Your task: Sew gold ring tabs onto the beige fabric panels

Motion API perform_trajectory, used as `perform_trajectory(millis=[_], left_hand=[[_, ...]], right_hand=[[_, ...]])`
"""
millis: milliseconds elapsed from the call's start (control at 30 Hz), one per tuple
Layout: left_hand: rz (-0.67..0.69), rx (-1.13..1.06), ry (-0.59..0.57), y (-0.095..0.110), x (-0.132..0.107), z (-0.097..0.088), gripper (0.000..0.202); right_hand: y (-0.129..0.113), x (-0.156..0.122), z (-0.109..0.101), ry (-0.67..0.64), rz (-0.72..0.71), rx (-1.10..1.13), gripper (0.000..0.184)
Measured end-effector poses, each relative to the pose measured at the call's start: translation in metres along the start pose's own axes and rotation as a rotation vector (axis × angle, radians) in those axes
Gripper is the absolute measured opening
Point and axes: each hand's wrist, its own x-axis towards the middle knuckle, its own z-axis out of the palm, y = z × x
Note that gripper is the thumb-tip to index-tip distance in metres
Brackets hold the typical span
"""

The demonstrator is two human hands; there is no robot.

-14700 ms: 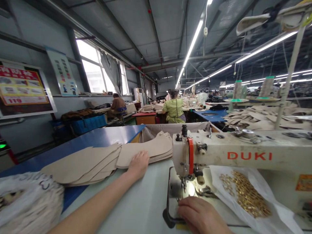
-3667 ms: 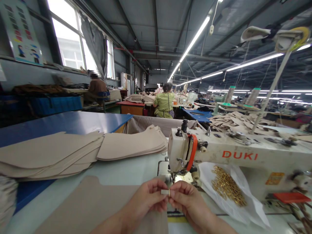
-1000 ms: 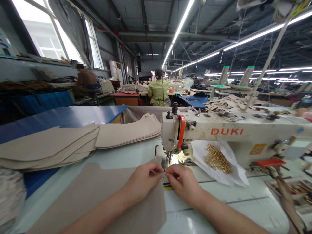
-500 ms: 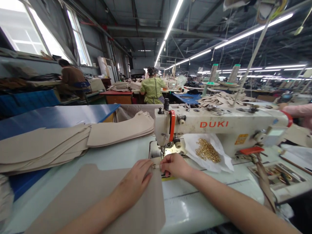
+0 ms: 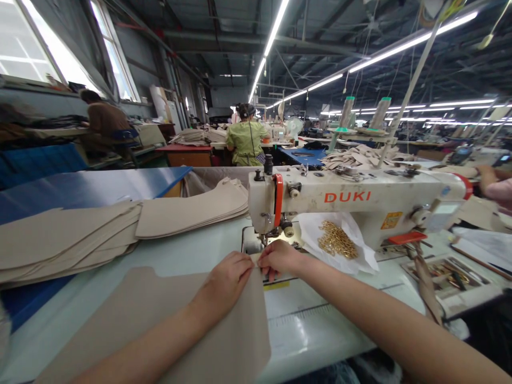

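Left hand (image 5: 229, 276) lies on a beige panel (image 5: 160, 320), fingers curled onto its far right corner. Right hand (image 5: 280, 258) meets it from the right, grip pinched narrow on the same corner. Too small to tell whether anything else sits between the fingertips. The corner is right at the needle area (image 5: 264, 245) of the sewing machine (image 5: 360, 198); the rest of the panel lies flat on the tabletop (image 5: 320, 330), toward near left.

To do this well: hold the corner flat and square to the foot, fingertips just short of the needle, left palm weighting the panel so it can't swing.

A bag of gold rings (image 5: 336, 241) sits right of the needle, and stacks of cut panels (image 5: 80, 237) lie far left. A co-worker's hand (image 5: 496, 186) shows at the far right edge.
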Motion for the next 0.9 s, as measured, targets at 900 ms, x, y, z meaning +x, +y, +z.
perform_trajectory(millis=[900], left_hand=[[0.115,0.069,0.047,-0.001,0.01,0.01,0.019]], right_hand=[[0.053,-0.053,-0.018,0.131,-1.076,-1.193,0.019]])
